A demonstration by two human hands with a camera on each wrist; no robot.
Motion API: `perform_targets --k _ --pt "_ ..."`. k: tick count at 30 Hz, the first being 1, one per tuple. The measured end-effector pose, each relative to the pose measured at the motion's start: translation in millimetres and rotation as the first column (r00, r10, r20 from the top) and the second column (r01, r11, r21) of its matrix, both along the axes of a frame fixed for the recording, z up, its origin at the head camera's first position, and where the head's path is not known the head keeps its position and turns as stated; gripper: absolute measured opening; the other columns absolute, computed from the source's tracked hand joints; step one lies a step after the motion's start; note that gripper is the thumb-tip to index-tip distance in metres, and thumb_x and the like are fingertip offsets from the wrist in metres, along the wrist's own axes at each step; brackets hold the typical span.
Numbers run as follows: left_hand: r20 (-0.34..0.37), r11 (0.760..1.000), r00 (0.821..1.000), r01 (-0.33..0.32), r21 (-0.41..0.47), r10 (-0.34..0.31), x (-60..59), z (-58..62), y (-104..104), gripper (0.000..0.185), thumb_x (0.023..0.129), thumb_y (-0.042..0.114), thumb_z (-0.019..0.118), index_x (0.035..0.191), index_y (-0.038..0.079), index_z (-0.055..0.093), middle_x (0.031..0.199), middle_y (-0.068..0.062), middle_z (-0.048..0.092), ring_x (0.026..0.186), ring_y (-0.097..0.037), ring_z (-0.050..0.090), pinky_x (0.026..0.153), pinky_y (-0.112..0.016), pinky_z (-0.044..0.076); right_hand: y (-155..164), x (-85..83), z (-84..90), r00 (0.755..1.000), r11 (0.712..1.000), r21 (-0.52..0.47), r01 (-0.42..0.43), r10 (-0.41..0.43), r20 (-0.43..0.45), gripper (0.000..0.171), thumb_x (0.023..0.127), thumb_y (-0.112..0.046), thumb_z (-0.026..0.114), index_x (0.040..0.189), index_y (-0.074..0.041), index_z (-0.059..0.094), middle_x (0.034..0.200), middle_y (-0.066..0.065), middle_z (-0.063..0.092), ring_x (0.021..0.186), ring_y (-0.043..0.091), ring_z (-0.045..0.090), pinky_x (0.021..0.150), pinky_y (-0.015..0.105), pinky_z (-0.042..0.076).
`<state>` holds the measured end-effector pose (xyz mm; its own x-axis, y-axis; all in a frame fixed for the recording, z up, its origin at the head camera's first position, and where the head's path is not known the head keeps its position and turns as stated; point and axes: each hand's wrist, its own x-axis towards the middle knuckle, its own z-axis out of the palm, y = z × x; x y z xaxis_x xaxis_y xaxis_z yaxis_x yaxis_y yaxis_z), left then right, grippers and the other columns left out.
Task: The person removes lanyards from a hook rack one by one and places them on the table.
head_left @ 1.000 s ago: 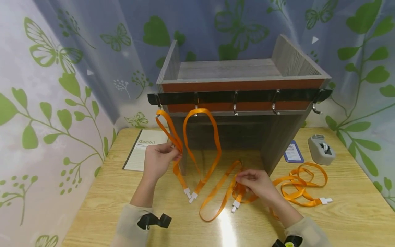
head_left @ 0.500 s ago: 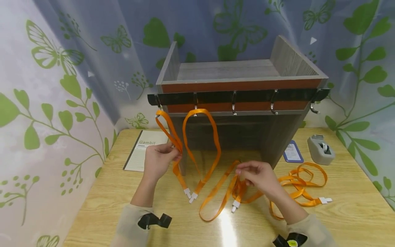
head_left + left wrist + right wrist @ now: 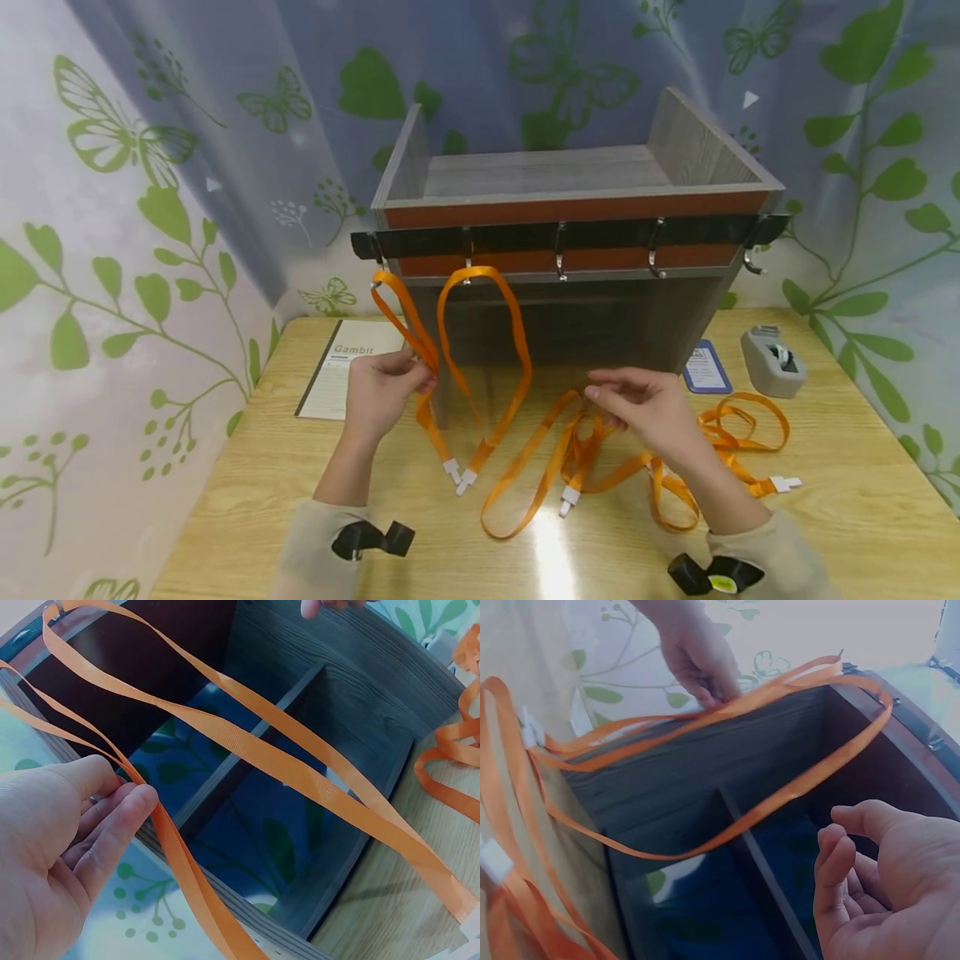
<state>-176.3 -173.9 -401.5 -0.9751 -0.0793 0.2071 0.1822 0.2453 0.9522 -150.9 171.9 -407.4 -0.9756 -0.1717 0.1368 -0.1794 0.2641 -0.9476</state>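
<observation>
My left hand (image 3: 420, 379) pinches an orange lanyard (image 3: 405, 321) that hangs from the leftmost hook of a black hook rail (image 3: 600, 233). In the left wrist view the thumb and fingers (image 3: 139, 799) close on that strap. A second lanyard (image 3: 517, 333) hangs in a loop from the hook beside it. My right hand (image 3: 600, 392) hovers over a third lanyard (image 3: 525, 467) lying on the table; its fingers are loosely curled, and in the right wrist view the hand (image 3: 847, 832) holds nothing. Three hooks to the right are bare.
The rail is fixed to a grey wooden shelf unit (image 3: 555, 171) at the table's back. More tangled orange lanyards (image 3: 750, 417) lie at the right. A tape dispenser (image 3: 772, 362), a blue card (image 3: 707, 371) and a booklet (image 3: 341, 371) are on the table.
My right hand has risen from the straps on the table and moved back toward the shelf, its fingers loosening. The left hand keeps its pinch in the same place.
</observation>
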Motion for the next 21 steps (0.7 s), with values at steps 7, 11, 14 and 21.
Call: perform_targets --k 7,11,14,21 --pt "0.007 1.000 1.000 0.000 -0.002 0.000 -0.5 -0.5 2 0.030 0.086 -0.004 0.068 0.115 -0.013 0.067 0.085 -0.025 0.075 0.060 -0.007 0.071 0.066 -0.025 0.063 16 3.4 6.4 0.994 0.993 0.055 0.103 -0.105 0.035 0.038 0.092 -0.031 0.073 0.119 -0.004 0.071 0.083 -0.008 0.071 0.060 0.015 0.063 0.053 0.027 0.057" --pt "0.005 1.000 1.000 -0.001 0.001 0.001 -0.4 -0.6 2 0.030 0.087 -0.004 0.069 0.115 -0.012 0.068 0.085 -0.025 0.075 0.061 -0.007 0.072 0.067 -0.025 0.063 25 4.4 5.0 0.991 0.991 0.042 0.130 -0.131 0.020 0.039 0.093 -0.028 0.072 0.121 -0.001 0.070 0.083 -0.012 0.072 0.062 0.016 0.064 0.057 0.027 0.059" --pt "0.002 1.000 1.000 0.001 -0.001 -0.001 0.0 -0.6 1 0.030 0.087 -0.003 0.068 0.116 -0.012 0.068 0.085 -0.025 0.075 0.062 -0.006 0.072 0.066 -0.025 0.063 33 4.6 3.4 0.986 0.985 0.046 0.169 -0.169 -0.005 0.039 0.093 -0.028 0.072 0.121 0.001 0.069 0.082 -0.015 0.072 0.062 0.015 0.063 0.057 0.026 0.058" --pt "0.005 1.000 1.000 -0.003 -0.024 0.003 0.9 -1.2 0 0.032 0.088 -0.002 0.068 0.119 -0.011 0.066 0.087 -0.026 0.075 0.063 -0.006 0.072 0.067 -0.026 0.063 53 6.1 5.6 0.953 0.944 0.134 0.302 -0.297 -0.056 0.038 0.093 -0.035 0.071 0.114 -0.003 0.072 0.085 -0.016 0.071 0.065 0.012 0.063 0.058 0.021 0.057"
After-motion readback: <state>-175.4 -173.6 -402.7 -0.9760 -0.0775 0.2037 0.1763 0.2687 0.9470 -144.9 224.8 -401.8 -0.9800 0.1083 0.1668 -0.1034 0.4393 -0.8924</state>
